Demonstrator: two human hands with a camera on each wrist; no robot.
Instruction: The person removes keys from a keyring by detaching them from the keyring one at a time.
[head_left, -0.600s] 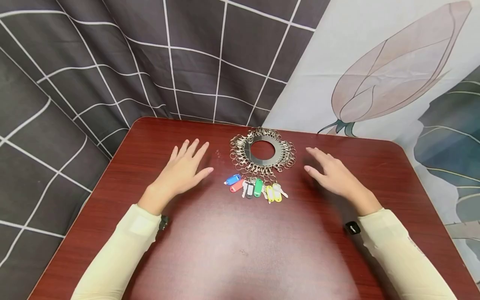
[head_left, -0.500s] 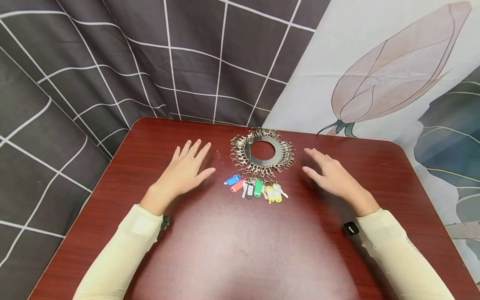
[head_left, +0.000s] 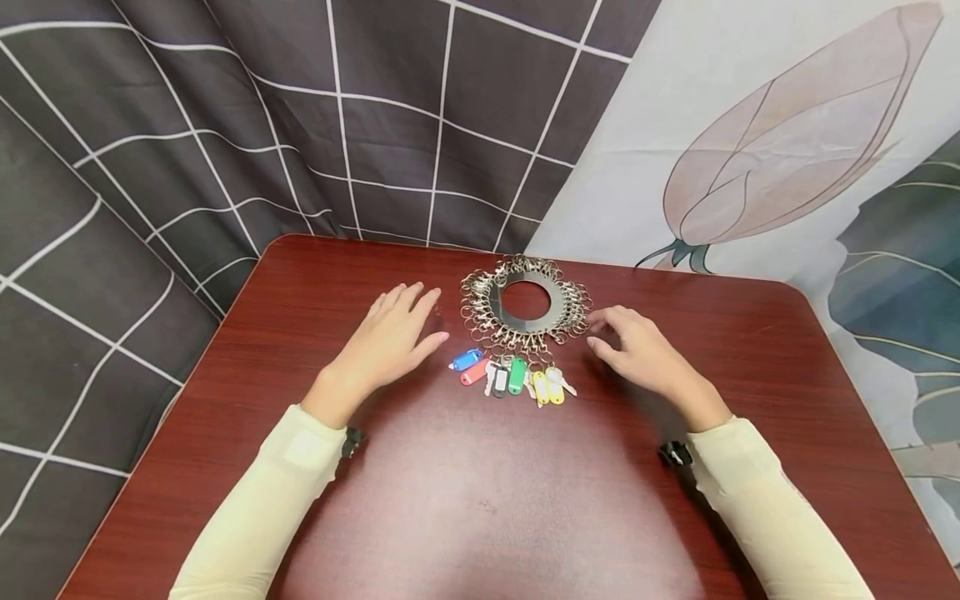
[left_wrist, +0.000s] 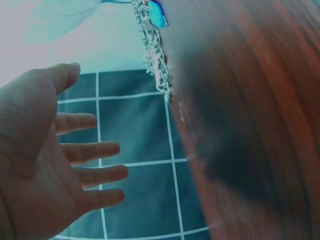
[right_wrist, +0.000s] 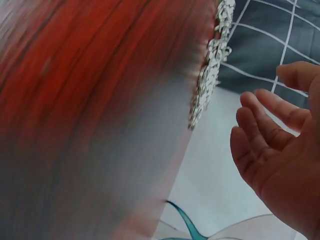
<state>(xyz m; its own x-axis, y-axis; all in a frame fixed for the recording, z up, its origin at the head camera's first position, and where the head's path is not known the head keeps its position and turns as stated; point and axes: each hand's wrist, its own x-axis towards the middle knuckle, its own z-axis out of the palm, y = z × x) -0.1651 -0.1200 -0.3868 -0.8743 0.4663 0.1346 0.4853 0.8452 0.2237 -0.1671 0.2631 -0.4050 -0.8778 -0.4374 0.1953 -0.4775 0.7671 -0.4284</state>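
Observation:
In the head view, a flat metal ring [head_left: 557, 302] lies on the table, fringed with many small silver clasps and split rings. Key tags hang on its near side: blue [head_left: 467, 360], red [head_left: 475, 372], black-edged [head_left: 500, 382], green [head_left: 517, 377] and yellow [head_left: 541, 388], with several keys among them. My left hand [head_left: 386, 337] hovers to the left of the ring, fingers spread, holding nothing. To the right, my right hand [head_left: 641, 346] has gently bent fingers, its fingertips near the outermost clasps; from the head view I cannot tell whether they touch. Its palm shows bare in the right wrist view.
The reddish-brown wooden table [head_left: 480, 508] spreads out in front of me. Behind it hang a dark grid-patterned curtain [head_left: 390, 142] and a white cloth [head_left: 630, 167] with a flower print. A dark band with a small device [head_left: 677, 454] sits at my right wrist.
Both hands have moved inward toward the ring, the left to the right and the right to the left. My right fingers have bent a little more. Ring and tags lie unmoved.

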